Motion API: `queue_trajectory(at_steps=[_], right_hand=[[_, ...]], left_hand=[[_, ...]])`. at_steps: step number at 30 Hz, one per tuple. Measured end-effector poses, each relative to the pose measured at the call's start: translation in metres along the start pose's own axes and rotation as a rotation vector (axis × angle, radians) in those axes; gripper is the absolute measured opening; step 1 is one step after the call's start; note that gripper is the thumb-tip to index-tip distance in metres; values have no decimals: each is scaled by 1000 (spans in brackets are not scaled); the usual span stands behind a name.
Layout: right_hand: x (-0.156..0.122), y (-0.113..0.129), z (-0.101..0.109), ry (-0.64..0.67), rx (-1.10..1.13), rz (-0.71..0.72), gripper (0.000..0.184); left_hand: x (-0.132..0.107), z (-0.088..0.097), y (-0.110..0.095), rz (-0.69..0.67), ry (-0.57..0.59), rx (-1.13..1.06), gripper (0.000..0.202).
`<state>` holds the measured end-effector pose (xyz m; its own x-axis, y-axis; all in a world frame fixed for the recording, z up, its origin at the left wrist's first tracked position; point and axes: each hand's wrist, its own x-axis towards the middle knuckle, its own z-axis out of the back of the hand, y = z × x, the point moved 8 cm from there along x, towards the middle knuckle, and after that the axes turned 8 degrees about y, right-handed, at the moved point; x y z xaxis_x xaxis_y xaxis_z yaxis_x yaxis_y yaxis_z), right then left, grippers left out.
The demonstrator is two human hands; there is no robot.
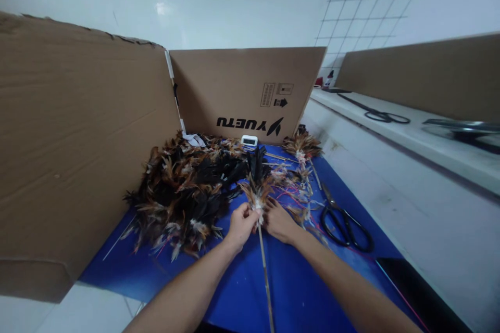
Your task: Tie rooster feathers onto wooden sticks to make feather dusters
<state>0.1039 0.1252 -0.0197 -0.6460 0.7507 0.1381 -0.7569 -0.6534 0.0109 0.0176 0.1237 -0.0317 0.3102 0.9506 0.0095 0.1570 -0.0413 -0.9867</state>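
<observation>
A thin stick (266, 276) lies along the blue mat (242, 291) and points toward me, with a tuft of brown, black and white feathers (255, 190) at its far end. My left hand (240, 225) pinches the base of that tuft on the left. From the right, my right hand (278, 219) closes its fingers on the same spot. A large heap of dark and brown feathers (183, 192) lies just left of my hands.
Black scissors (346, 223) lie on the mat right of my right hand. Another feathered stick (302, 148) and a small white device (249, 140) sit near the cardboard screen (242, 88). Cardboard walls the left. A white ledge runs along the right with more scissors (380, 114).
</observation>
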Motion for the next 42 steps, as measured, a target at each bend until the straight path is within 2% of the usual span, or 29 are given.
queue_trajectory(at_steps=[7,14,18,22,26,29,32,35,36,38,42], right_hand=[[6,-71,3,-70,40,-154,29],[3,-145,1,-138,156,-350,39],[1,-172,12,-179,243,-440,35],[-4,-183,28,-204,327,-516,26],[-16,-180,45,-257,375,-584,23],[-27,-167,62,-305,385,-612,26],[-41,-145,83,-366,360,-644,29],[-56,-113,98,-424,299,-678,25],[-59,-100,97,-408,302,-665,24],[-59,-74,83,-299,352,-631,22],[-57,-33,34,-22,416,-630,26]], left_hand=[[4,5,10,55,-26,161,25],[3,2,3,69,-19,371,22],[2,-1,0,61,-12,493,23],[2,-4,0,30,-5,614,21],[1,-8,1,3,18,712,23],[0,-10,1,1,40,738,29],[-1,-12,0,-15,58,782,30],[-2,-14,-1,-41,81,819,30],[-2,-15,-2,-54,85,825,29],[-3,-16,-3,-92,95,825,28],[-5,-18,-7,-169,122,791,29]])
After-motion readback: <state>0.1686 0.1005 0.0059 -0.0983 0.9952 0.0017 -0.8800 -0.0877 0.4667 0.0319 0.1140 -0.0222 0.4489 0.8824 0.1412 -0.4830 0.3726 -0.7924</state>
